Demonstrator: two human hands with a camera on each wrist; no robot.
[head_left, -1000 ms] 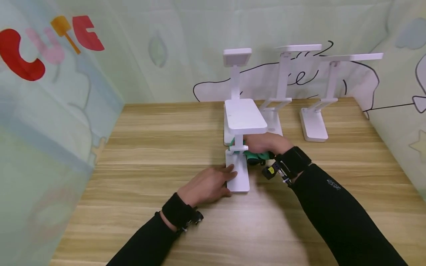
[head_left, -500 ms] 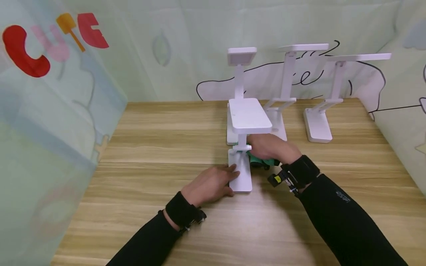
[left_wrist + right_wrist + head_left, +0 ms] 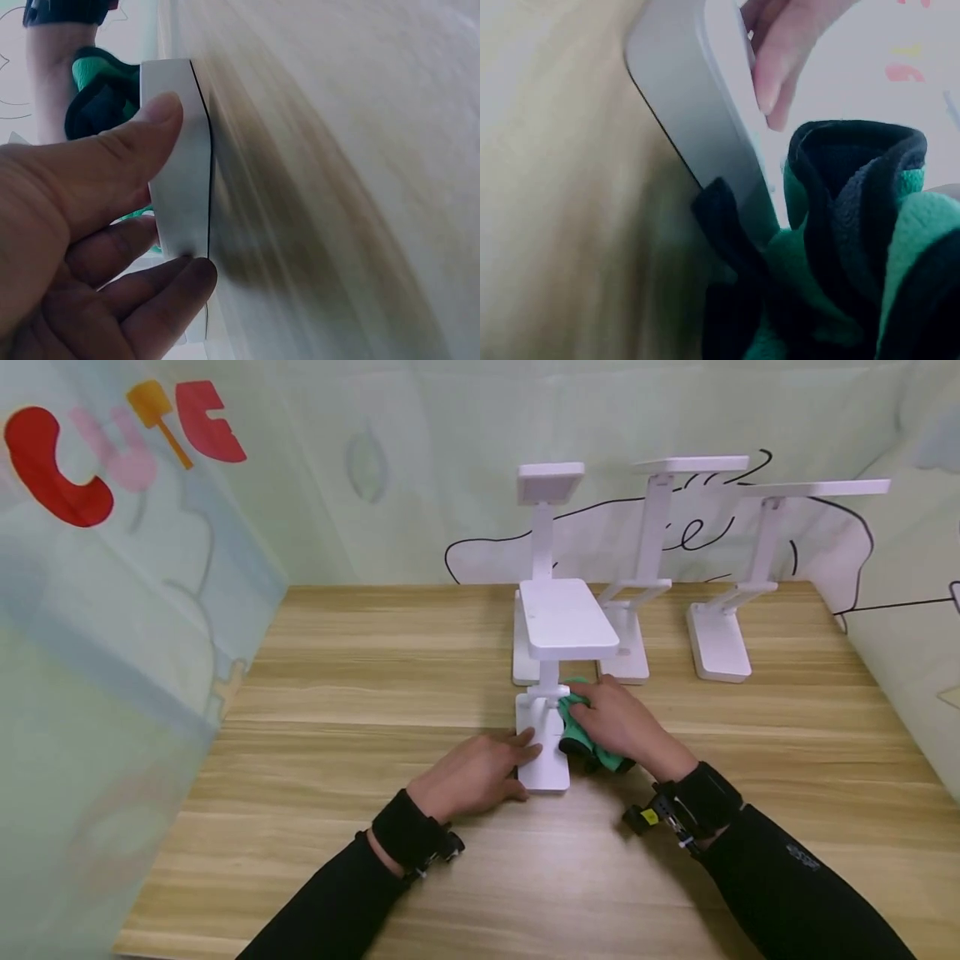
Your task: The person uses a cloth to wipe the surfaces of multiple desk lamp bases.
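Observation:
A white desk lamp (image 3: 543,768) stands upright, its flat head (image 3: 568,618) above its base. My left hand (image 3: 472,775) grips the near left part of that base; in the left wrist view the thumb and fingertips press on the side of the base (image 3: 180,180). My right hand (image 3: 617,720) holds a bunched green cloth (image 3: 570,727) with dark edging against the right side of the lamp, near the foot of its stem. In the right wrist view the folded cloth (image 3: 806,262) overlaps the edge of the base.
Behind stand several more white desk lamps: one directly behind (image 3: 527,652), one right of it (image 3: 630,652), and one farther right (image 3: 718,647). A printed fabric backdrop (image 3: 360,527) rises behind the wooden table (image 3: 360,677) and along its sides.
My right hand has drawn back from behind the lamp's stem, toward me and slightly right, bringing the cloth to the base's right side. My left hand stays on the base.

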